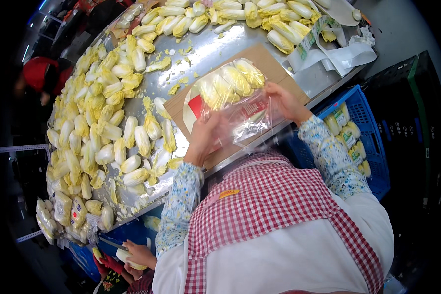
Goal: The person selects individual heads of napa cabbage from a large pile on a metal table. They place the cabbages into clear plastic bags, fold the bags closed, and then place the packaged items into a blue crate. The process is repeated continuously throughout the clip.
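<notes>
My left hand (206, 131) is closed on one side of a clear plastic bag (254, 115) with red print. On the other side, my right hand (285, 102) has its fingers pinched on the bag's edge. Several small napa cabbages (230, 83) lie side by side at the bag's far end, on a pale rounded sheet (188, 111) with a red patch. Whether they are fully inside the film I cannot tell. Underneath is a brown cardboard sheet (174, 107) at the metal table's near edge. The film hangs crumpled and shiny toward my checked apron.
A large heap of loose cabbages (90, 127) covers the table's left side; more line the far edge. Bagged cabbages (63, 210) sit at the near left corner. White label strips (345, 56) lie at right. A blue crate (377, 157) holds packed cabbages. A co-worker's hands (139, 255) hold a cabbage, lower left.
</notes>
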The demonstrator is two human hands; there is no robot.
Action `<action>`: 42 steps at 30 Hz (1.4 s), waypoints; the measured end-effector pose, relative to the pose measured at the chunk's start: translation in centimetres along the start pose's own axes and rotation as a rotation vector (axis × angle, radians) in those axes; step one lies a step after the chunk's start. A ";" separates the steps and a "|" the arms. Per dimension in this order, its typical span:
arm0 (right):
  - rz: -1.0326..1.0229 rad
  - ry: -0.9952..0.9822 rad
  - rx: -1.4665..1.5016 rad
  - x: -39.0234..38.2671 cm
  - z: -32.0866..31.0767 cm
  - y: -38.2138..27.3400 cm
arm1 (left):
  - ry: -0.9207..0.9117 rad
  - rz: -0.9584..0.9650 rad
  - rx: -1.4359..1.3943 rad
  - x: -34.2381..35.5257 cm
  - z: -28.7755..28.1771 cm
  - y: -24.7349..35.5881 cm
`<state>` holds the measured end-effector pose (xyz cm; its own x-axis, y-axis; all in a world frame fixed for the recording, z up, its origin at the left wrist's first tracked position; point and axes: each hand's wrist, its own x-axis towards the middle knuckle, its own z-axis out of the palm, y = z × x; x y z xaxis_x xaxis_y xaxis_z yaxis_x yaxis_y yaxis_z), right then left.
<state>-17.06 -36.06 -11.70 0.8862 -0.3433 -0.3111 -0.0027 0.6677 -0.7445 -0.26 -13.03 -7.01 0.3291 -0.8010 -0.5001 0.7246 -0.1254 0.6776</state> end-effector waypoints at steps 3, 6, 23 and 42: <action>0.344 0.124 -0.338 0.0 1.6 -1.0 | -0.017 -0.093 -0.023 2.3 -2.4 -2.3; 0.382 0.239 -0.491 -1.9 2.1 -1.7 | -0.115 -0.138 -0.204 0.3 -1.6 -2.5; -0.366 -0.367 -1.473 -7.4 13.2 4.6 | 0.013 -0.197 -0.051 -7.7 -0.6 -5.0; 0.644 -0.283 -1.779 -33.2 -4.5 11.3 | -0.071 -0.402 -0.161 -8.2 -1.0 -4.3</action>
<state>-48.56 -20.10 -12.47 0.5960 -0.1313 -0.7922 -0.5540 -0.7814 -0.2872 -5.51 -5.39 -6.38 -0.0370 -0.7460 -0.6649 0.8738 -0.3471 0.3407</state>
